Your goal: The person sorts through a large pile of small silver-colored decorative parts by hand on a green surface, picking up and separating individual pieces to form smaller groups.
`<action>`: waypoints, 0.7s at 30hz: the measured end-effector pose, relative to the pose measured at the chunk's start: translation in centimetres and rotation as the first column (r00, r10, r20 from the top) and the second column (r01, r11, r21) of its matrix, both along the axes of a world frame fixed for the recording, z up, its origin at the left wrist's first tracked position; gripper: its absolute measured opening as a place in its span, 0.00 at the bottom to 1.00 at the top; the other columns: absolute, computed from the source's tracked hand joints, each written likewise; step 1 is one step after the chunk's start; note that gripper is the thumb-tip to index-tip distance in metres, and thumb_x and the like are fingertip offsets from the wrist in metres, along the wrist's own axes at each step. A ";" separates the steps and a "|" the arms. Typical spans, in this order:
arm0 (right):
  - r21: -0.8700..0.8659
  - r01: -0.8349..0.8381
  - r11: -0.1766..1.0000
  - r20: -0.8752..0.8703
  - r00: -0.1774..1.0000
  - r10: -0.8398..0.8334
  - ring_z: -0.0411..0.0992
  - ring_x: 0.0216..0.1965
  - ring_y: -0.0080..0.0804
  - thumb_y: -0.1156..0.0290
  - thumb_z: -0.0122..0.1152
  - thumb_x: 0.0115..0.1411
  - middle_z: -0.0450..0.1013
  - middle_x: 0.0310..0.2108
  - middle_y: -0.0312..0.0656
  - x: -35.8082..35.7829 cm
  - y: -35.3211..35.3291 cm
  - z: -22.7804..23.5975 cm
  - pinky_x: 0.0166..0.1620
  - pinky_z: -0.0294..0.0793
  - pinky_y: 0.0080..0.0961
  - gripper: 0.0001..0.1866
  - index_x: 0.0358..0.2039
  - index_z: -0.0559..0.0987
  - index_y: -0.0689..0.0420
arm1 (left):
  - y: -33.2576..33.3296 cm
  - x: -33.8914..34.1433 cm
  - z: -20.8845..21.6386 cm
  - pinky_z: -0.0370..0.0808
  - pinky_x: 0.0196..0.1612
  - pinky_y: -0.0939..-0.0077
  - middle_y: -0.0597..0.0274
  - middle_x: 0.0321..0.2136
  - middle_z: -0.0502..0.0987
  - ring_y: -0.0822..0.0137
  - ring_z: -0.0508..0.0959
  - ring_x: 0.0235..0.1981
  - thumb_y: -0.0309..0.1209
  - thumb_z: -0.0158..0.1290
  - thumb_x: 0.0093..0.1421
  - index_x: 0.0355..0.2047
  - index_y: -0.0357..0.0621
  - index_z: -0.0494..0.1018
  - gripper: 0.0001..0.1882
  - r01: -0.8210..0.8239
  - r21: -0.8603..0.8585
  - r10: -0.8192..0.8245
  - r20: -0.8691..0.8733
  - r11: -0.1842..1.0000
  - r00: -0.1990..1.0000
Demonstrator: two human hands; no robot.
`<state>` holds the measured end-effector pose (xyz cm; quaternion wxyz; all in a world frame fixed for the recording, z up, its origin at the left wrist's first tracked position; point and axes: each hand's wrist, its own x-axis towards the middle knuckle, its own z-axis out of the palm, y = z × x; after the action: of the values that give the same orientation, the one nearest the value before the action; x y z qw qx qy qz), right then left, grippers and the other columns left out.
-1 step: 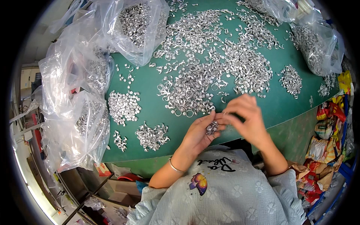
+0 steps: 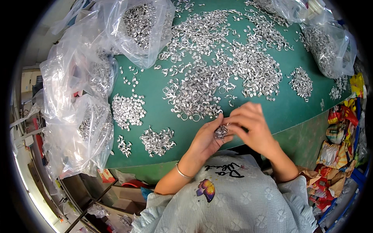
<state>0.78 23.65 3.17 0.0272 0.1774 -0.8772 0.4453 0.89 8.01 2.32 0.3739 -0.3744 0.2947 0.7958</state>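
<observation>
Close to the table's front edge, my left hand (image 2: 207,136) is cupped with its palm up, holding a small heap of silvery metal pieces (image 2: 221,132). My right hand (image 2: 251,126) bends over that palm from the right. Its thumb and fingers come together at the heap's edge; what lies between the fingertips is too small to make out. Just beyond my hands spreads a big pile of silvery metal parts (image 2: 198,91), some of them curved and some ring-shaped. A pile of small flower-like metal pieces (image 2: 256,70) adjoins it on the right.
The green table (image 2: 155,110) also bears smaller heaps: flower-like pieces (image 2: 128,111), curved parts (image 2: 157,142) and another heap (image 2: 301,84) at the right. Clear plastic bags (image 2: 74,116) of metal parts line the left, with another bag (image 2: 325,52) at the far right. Colourful packets (image 2: 330,155) hang beyond the right edge.
My right hand has come slightly down and left, its fingers closing in on the pieces in my left palm. The left hand and the piles stay where they were.
</observation>
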 end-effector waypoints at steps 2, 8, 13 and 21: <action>-0.021 0.002 1.000 0.035 0.999 -0.001 0.68 0.34 0.34 0.74 0.64 0.47 0.73 0.28 0.36 0.1 0.1 0.1 0.39 0.61 0.29 0.05 0.25 0.77 0.57 | 0.0 0.3 -0.3 0.62 0.20 0.86 0.67 0.25 0.71 0.78 0.66 0.19 0.36 0.46 0.64 0.40 0.34 0.71 0.15 0.041 0.005 -0.040 -0.036 0.999 0.999; 0.288 0.283 0.915 -0.227 0.948 -0.222 0.65 0.33 0.34 0.72 0.65 0.45 0.69 0.26 0.36 -3.4 -0.8 -2.1 0.37 0.59 0.32 0.06 0.24 0.77 0.57 | -0.8 1.6 -0.6 0.54 0.17 0.88 0.70 0.20 0.69 0.82 0.61 0.15 0.32 0.46 0.64 0.39 0.34 0.73 0.13 0.175 -0.295 -0.295 -0.433 0.939 0.852; 0.403 0.189 0.895 -0.196 0.974 -0.118 0.64 0.34 0.35 0.72 0.64 0.45 0.68 0.25 0.37 -4.1 -1.4 -2.8 0.37 0.59 0.31 0.05 0.22 0.76 0.56 | -1.3 1.8 -1.3 0.53 0.17 0.88 0.71 0.16 0.66 0.82 0.59 0.14 0.33 0.46 0.64 0.38 0.35 0.74 0.13 0.212 -0.365 -0.384 -0.505 0.907 0.773; 0.441 0.209 0.873 -0.235 0.965 -0.112 0.64 0.34 0.35 0.75 0.61 0.46 0.69 0.26 0.37 -4.1 -0.6 -3.2 0.38 0.59 0.31 0.05 0.25 0.75 0.58 | -1.1 2.0 -2.5 0.59 0.18 0.85 0.68 0.15 0.66 0.80 0.63 0.16 0.29 0.55 0.57 0.32 0.37 0.76 0.07 0.002 -0.648 -0.533 -0.625 0.762 0.571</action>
<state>-3.32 23.06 -0.05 0.1104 0.1495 -0.9621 0.1997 2.92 6.89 -0.21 0.1967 -0.0325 0.7107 0.6746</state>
